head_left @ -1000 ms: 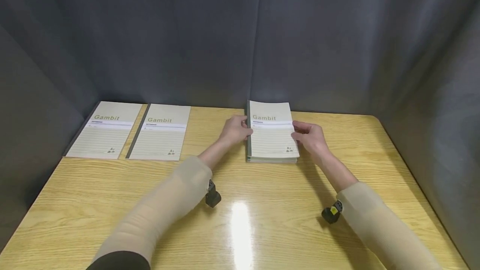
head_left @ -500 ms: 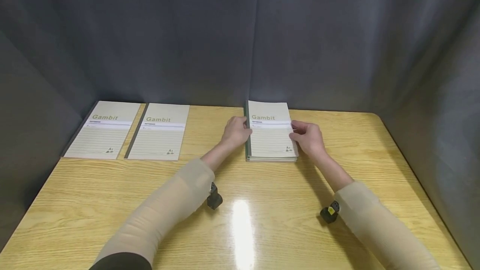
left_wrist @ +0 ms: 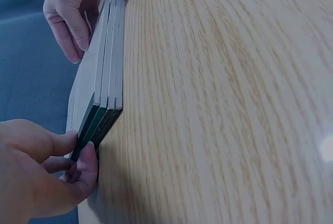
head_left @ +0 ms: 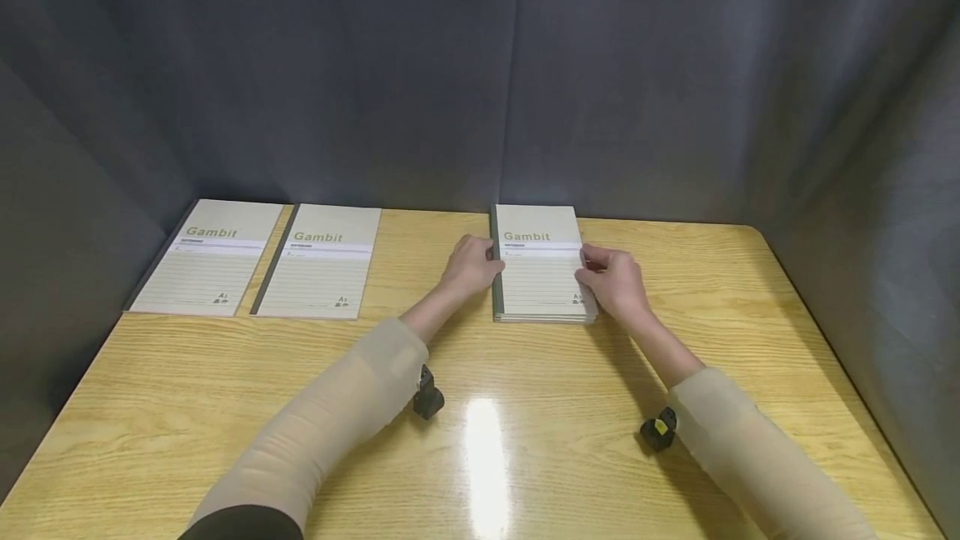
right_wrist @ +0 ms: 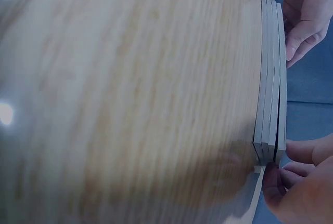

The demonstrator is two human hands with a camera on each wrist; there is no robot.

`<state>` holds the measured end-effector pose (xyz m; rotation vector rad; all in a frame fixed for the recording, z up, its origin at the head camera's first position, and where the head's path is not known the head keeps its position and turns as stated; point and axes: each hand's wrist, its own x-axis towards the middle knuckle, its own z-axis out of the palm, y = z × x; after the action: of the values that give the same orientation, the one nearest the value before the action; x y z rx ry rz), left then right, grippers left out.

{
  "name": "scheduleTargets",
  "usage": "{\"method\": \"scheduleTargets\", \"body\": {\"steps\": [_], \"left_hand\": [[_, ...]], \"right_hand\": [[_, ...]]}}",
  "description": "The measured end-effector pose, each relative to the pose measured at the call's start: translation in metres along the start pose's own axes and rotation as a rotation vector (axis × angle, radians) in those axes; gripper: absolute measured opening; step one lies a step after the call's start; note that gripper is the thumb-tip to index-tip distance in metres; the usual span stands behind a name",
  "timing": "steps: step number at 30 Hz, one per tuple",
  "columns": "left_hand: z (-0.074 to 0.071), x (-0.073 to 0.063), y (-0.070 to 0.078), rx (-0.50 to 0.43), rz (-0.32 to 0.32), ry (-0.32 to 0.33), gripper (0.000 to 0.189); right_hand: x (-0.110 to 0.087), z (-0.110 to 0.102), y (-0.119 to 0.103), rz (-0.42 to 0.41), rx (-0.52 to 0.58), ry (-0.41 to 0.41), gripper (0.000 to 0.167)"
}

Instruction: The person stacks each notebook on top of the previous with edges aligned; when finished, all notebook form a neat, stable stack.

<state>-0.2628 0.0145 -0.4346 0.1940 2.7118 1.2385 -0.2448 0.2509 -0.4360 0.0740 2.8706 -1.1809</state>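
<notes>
A neat stack of several pale Gambit notebooks lies at the back of the table, right of centre, with its dark spines to the left. On top lies one notebook (head_left: 538, 277), held at both long sides. My left hand (head_left: 471, 267) pinches it at the spine, thumb over the cover and fingers against the side, as the left wrist view also shows. From the right, my right hand (head_left: 617, 280) pinches the opposite edge between thumb and fingers. In the right wrist view a thin dark gap separates the top notebook (right_wrist: 282, 78) from those below at the near corner.
Two more notebooks lie flat at the back left, side by side: one at the far left (head_left: 206, 269) and another (head_left: 318, 269) just right of it. Dark curtains (head_left: 360, 73) enclose the wooden table (head_left: 525, 390) at the back and sides.
The far end of the top notebook has come down, and its edges line up more closely with the stack. Both hands have kept their places at its sides.
</notes>
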Motion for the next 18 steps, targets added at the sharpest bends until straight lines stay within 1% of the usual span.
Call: {"method": "scheduleTargets", "body": {"steps": [3, 8, 11, 13, 16, 18], "left_hand": [[0.0001, -0.0003, -0.0010, 0.001, 0.005, -0.007, 0.025], [0.0000, -0.0010, -0.0016, -0.012, 0.004, -0.014, 0.030], [0.0000, -0.0005, -0.0027, -0.024, 0.013, -0.008, 0.032], [0.0001, -0.0004, -0.0032, -0.028, 0.014, -0.004, 0.032], [0.0003, 0.0001, -0.0035, -0.031, 0.014, 0.003, 0.032], [0.0004, 0.0001, -0.0033, -0.030, 0.011, 0.003, 0.031]], "right_hand": [[-0.0022, 0.0009, -0.0005, -0.047, -0.067, -0.004, 0.047], [-0.0040, 0.0020, -0.0021, -0.087, -0.147, -0.003, 0.040], [-0.0043, 0.0021, -0.0025, -0.091, -0.158, -0.005, 0.034], [-0.0044, 0.0020, -0.0030, -0.092, -0.159, -0.013, 0.026], [-0.0051, 0.0017, -0.0045, -0.090, -0.145, -0.019, 0.021], [-0.0057, 0.0007, -0.0059, -0.081, -0.133, -0.025, 0.024]]}}
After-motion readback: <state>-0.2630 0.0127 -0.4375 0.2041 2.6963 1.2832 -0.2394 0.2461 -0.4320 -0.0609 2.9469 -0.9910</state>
